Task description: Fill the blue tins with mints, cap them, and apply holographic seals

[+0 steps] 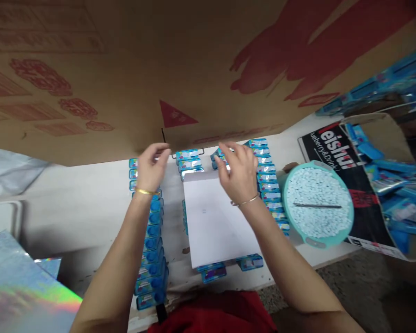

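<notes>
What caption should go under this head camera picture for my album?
Two hands, left hand and right hand, reach over rows of small blue cases and a white sheet, beside a teal bowl.

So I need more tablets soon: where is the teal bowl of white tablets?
In the head view the teal bowl sits on the table right of the right hand, between the blue packet row and the black printed box.

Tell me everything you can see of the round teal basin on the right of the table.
The round teal plastic basin sits flat on the white table, right of the rows of blue packets, partly on a black printed carton flap. It has small handles at its rim and is filled nearly level with small white tablets. A thin dark stick lies across them. Neither hand touches it.
</notes>
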`<state>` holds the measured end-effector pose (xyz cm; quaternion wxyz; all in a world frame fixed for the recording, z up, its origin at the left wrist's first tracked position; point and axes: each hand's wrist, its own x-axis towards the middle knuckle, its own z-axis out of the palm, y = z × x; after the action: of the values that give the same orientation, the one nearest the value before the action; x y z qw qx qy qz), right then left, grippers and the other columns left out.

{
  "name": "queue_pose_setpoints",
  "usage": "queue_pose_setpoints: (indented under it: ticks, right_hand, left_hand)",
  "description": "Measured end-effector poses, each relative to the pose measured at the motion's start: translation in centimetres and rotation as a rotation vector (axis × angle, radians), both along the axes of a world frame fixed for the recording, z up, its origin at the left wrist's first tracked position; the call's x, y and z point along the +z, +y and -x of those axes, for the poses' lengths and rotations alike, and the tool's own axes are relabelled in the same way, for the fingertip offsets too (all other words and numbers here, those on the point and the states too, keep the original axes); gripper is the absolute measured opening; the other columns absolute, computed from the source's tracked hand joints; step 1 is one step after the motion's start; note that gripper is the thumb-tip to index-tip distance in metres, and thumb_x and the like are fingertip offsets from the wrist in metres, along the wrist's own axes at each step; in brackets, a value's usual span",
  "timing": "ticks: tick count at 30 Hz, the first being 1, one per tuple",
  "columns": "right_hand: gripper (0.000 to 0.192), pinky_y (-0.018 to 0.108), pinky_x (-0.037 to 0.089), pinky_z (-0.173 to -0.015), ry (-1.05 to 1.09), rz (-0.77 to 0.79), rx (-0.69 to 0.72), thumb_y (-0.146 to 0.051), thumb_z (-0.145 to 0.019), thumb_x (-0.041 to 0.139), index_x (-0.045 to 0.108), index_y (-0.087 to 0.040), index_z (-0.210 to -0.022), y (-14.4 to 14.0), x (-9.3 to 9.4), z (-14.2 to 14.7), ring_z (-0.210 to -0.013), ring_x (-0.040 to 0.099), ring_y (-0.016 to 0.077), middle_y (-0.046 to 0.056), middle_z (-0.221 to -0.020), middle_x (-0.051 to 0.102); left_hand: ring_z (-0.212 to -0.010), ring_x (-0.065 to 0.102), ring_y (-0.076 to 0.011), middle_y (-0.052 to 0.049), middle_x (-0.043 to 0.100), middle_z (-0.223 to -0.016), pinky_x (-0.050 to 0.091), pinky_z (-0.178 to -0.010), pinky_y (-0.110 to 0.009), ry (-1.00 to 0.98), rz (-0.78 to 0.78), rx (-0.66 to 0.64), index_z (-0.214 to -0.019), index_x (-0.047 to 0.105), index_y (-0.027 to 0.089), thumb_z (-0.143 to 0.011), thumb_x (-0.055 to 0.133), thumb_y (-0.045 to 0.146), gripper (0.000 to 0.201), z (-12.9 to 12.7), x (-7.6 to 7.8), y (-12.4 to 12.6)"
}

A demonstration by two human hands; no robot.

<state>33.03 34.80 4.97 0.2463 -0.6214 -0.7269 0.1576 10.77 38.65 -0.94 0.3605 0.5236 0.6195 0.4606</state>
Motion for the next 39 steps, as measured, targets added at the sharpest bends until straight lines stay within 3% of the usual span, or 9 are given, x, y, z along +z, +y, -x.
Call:
queue_pose_setpoints:
  ticks: [4,7,10,13,17,21,29,36,39]
  right_hand:
    - [0.03,0.041,0.045,-0.077,-0.024,0.231,0.158,-0.031,-0.094,0.045,0.064,-0.021,-0.075,-3.0,-3.1,-5.7,-0.081,0.058,0.0258,0.009,-0.077,0.061]
    - [0.022,0.036,0.048,-0.075,0.079,0.285,0.177,-0.029,-0.095,0.045,0.064,-0.021,-0.09,-7.1,-5.5,-7.0,-0.085,0.06,0.0232,0.009,-0.089,0.062]
    - [0.022,0.036,0.048,-0.078,0.07,0.217,0.071,-0.029,-0.096,0.043,0.061,-0.019,-0.104,-8.6,-6.3,-7.5,-0.093,0.059,0.023,0.011,-0.1,0.061]
    - [0.028,0.044,0.038,-0.095,-0.155,0.059,-0.051,-0.034,-0.096,0.045,0.059,-0.017,-0.114,-7.0,-6.3,-8.5,-0.113,0.05,0.0286,0.014,-0.113,0.059]
    - [0.029,0.04,0.037,-0.089,-0.244,0.117,0.089,-0.031,-0.099,0.036,0.062,-0.018,-0.096,-4.0,-6.3,-9.5,-0.095,0.053,0.0249,0.01,-0.092,0.063]
    - [0.033,0.033,0.039,-0.077,-0.07,0.207,0.23,-0.029,-0.1,0.03,0.055,-0.02,-0.08,-2.7,-6.4,-9.0,-0.079,0.052,0.0217,0.008,-0.079,0.06]
    - [0.029,0.029,0.039,-0.07,0.128,0.292,0.229,-0.029,-0.097,0.037,0.046,-0.022,-0.07,-2.0,-6.4,-9.2,-0.072,0.053,0.019,0.003,-0.07,0.056]
    - [0.027,0.032,0.039,-0.075,-0.001,0.29,0.161,-0.027,-0.096,0.037,0.049,-0.021,-0.073,-2.1,-7.4,-10.5,-0.078,0.056,0.0219,0.007,-0.076,0.062]
    - [0.028,0.033,0.038,-0.075,-0.065,0.275,0.16,-0.027,-0.097,0.036,0.051,-0.021,-0.074,-2.1,-7.3,-10.8,-0.077,0.055,0.0224,0.008,-0.077,0.062]
  left_hand:
    - [-0.092,0.061,-0.0217,-0.004,0.068,-0.095,0.046,-0.086,-0.037,0.287,0.09,-0.621,-0.089,0.071,0.023,-0.076,0.068,0.031,0.016,-6.0,0.8,0.4]
    - [-0.112,0.053,-0.0305,-0.01,0.062,-0.119,0.04,-0.092,-0.046,0.63,0.111,-0.78,-0.107,0.067,0.022,-0.074,0.072,0.031,0.034,-9.7,0.1,-2.3]
    - [-0.116,0.049,-0.0312,-0.012,0.058,-0.126,0.037,-0.089,-0.045,0.79,0.08,-0.724,-0.106,0.065,0.019,-0.081,0.066,0.028,0.027,-11.7,-1.2,-5.3]
    - [-0.104,0.054,-0.0257,-0.009,0.065,-0.109,0.035,-0.083,-0.041,0.783,0.06,-0.66,-0.096,0.064,0.019,-0.092,0.051,0.029,0.017,-11.5,-2.0,-6.4]
    - [-0.088,0.057,-0.022,-0.005,0.067,-0.087,0.032,-0.08,-0.039,0.732,0.09,-0.67,-0.091,0.065,0.02,-0.097,0.042,0.033,0.027,-10.0,-1.5,-5.8]
    - [-0.097,0.055,-0.0237,-0.007,0.067,-0.104,0.032,-0.08,-0.038,0.769,-0.138,-0.624,-0.115,0.063,0.022,-0.093,0.05,0.033,0.027,-10.4,-0.5,-5.5]
    - [-0.094,0.054,-0.0223,-0.006,0.069,-0.103,0.032,-0.076,-0.037,0.799,-0.505,-0.554,-0.097,0.066,0.021,-0.09,0.053,0.017,0.015,-13.0,-0.5,-6.4]
    - [-0.09,0.055,-0.0188,-0.006,0.066,-0.1,0.037,-0.075,-0.033,0.502,-0.438,-0.592,-0.088,0.058,0.019,-0.09,0.052,0.017,0.006,-13.0,2.3,-10.2]
    - [-0.095,0.056,-0.0185,-0.007,0.064,-0.104,0.042,-0.079,-0.033,0.306,-0.331,-0.45,-0.099,0.056,0.02,-0.092,0.05,0.022,0.01,-12.7,3.2,-10.1]
